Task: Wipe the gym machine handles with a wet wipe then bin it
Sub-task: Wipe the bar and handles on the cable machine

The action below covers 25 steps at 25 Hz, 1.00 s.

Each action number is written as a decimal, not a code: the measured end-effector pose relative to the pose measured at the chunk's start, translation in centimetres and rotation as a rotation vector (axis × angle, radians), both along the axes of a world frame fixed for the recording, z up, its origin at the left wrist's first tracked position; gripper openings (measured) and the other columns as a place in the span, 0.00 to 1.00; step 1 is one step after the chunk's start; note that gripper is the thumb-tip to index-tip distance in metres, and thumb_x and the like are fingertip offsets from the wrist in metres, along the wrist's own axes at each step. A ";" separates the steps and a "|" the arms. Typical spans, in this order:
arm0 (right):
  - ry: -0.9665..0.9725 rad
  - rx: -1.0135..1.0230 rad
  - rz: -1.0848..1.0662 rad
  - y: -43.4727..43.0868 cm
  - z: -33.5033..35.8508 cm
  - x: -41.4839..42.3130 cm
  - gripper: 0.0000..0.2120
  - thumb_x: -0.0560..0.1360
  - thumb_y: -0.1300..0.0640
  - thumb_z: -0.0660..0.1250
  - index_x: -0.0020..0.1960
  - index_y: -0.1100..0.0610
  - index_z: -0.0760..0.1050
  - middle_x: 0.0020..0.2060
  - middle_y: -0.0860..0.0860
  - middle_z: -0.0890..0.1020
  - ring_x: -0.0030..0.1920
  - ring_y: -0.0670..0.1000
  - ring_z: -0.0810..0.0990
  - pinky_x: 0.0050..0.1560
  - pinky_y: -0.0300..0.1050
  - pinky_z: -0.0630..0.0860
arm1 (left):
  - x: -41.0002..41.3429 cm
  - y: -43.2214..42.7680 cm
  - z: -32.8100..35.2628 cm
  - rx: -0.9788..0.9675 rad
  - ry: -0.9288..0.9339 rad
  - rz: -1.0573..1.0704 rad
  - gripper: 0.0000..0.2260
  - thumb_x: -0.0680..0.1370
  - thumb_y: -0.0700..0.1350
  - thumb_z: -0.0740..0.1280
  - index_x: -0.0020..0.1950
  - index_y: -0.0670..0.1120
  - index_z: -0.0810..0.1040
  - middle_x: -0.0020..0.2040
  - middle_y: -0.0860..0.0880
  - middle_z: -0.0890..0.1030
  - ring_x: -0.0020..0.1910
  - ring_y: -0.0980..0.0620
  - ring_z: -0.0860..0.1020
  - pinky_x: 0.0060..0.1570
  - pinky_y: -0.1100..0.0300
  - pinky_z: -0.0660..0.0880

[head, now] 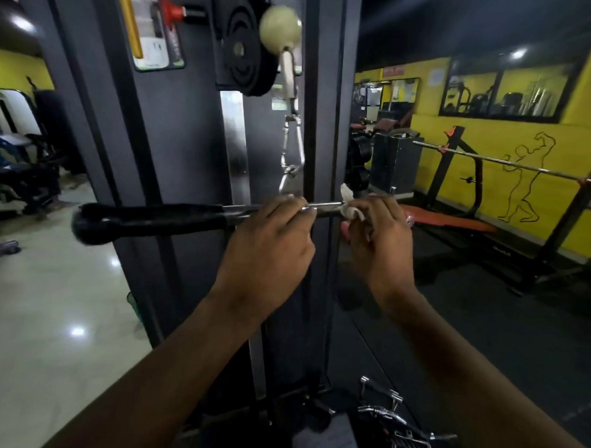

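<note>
A straight cable bar point(325, 208) hangs level from a carabiner point(291, 153) on the cable machine. Its left end carries a black rubber grip point(147, 218) with a round knob. My left hand point(270, 243) is closed around the bar's chrome middle, just below the carabiner. My right hand point(380, 240) grips the bar further right with a white wet wipe point(351, 209) bunched between fingers and metal. The bar's right end is hidden under that hand and the wipe.
The dark machine column point(190, 136) and weight plates point(246, 51) stand directly behind the bar. Spare chrome attachments point(391, 418) lie at the machine's base. A bench press with barbell point(497, 160) stands at the right by the yellow wall. Pale tiled floor point(50, 299) lies at the left.
</note>
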State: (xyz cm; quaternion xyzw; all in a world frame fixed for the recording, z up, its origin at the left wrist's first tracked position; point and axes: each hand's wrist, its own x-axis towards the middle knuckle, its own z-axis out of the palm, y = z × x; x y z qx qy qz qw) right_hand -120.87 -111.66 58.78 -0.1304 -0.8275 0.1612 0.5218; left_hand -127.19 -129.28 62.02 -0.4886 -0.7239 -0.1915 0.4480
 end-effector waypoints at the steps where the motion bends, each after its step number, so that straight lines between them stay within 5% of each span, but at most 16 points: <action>1: 0.023 -0.023 0.008 1.5 -0.1 -0.1 0.13 0.75 0.61 0.69 0.58 0.55 0.76 0.57 0.51 0.76 0.58 0.48 0.73 0.57 0.36 0.70 | -0.1 2.2 0.1 -0.022 0.050 0.008 0.13 0.71 0.40 0.72 0.55 0.39 0.83 0.54 0.43 0.83 0.57 0.46 0.80 0.58 0.56 0.75; 5: 0.021 -0.024 0.159 7.9 0.1 -2.7 0.12 0.78 0.61 0.65 0.60 0.56 0.77 0.57 0.52 0.76 0.57 0.50 0.74 0.58 0.41 0.74 | -1.6 9.7 0.1 -0.177 0.007 0.297 0.18 0.73 0.47 0.72 0.59 0.38 0.81 0.55 0.41 0.83 0.56 0.44 0.80 0.58 0.52 0.76; 9: -0.022 0.021 0.326 9.8 0.4 -6.4 0.11 0.79 0.63 0.63 0.59 0.58 0.79 0.55 0.52 0.77 0.56 0.49 0.75 0.58 0.32 0.69 | -3.6 10.9 0.0 -0.209 -0.222 0.529 0.14 0.78 0.47 0.64 0.58 0.41 0.79 0.49 0.43 0.82 0.49 0.42 0.78 0.51 0.49 0.73; 16: 0.047 0.168 0.499 6.8 -0.1 -7.9 0.18 0.77 0.57 0.56 0.57 0.62 0.80 0.56 0.57 0.80 0.57 0.56 0.77 0.59 0.46 0.75 | -4.0 10.1 -1.1 -0.139 -0.145 0.449 0.08 0.75 0.40 0.64 0.49 0.42 0.82 0.41 0.44 0.83 0.40 0.43 0.79 0.45 0.51 0.75; 18: 0.024 0.262 0.455 7.2 -0.8 -8.0 0.18 0.77 0.56 0.56 0.58 0.61 0.80 0.56 0.56 0.81 0.57 0.56 0.78 0.60 0.50 0.76 | -4.3 10.0 -1.6 -0.121 -0.141 0.414 0.06 0.76 0.41 0.66 0.48 0.42 0.82 0.42 0.45 0.83 0.42 0.43 0.80 0.47 0.50 0.76; 20: -0.010 0.145 0.348 8.3 -1.1 -8.1 0.18 0.78 0.55 0.55 0.57 0.58 0.81 0.55 0.54 0.82 0.56 0.55 0.79 0.58 0.53 0.77 | -4.8 10.0 -1.9 -0.100 -0.111 0.416 0.09 0.77 0.43 0.66 0.53 0.42 0.84 0.46 0.46 0.84 0.45 0.45 0.81 0.52 0.51 0.75; 22: -0.015 0.039 0.350 7.6 -1.1 -7.7 0.18 0.77 0.55 0.55 0.56 0.57 0.81 0.54 0.53 0.82 0.55 0.55 0.78 0.56 0.53 0.77 | -5.0 10.0 -2.2 -0.090 -0.091 0.417 0.11 0.77 0.44 0.66 0.53 0.41 0.84 0.46 0.46 0.85 0.46 0.45 0.81 0.53 0.51 0.74; 25: -0.024 0.249 0.414 7.3 -1.8 -7.7 0.17 0.76 0.58 0.56 0.57 0.58 0.80 0.54 0.54 0.81 0.54 0.55 0.79 0.56 0.49 0.77 | -5.3 9.8 -2.5 -0.095 -0.069 0.383 0.10 0.76 0.43 0.66 0.53 0.41 0.83 0.47 0.45 0.84 0.46 0.44 0.81 0.55 0.50 0.73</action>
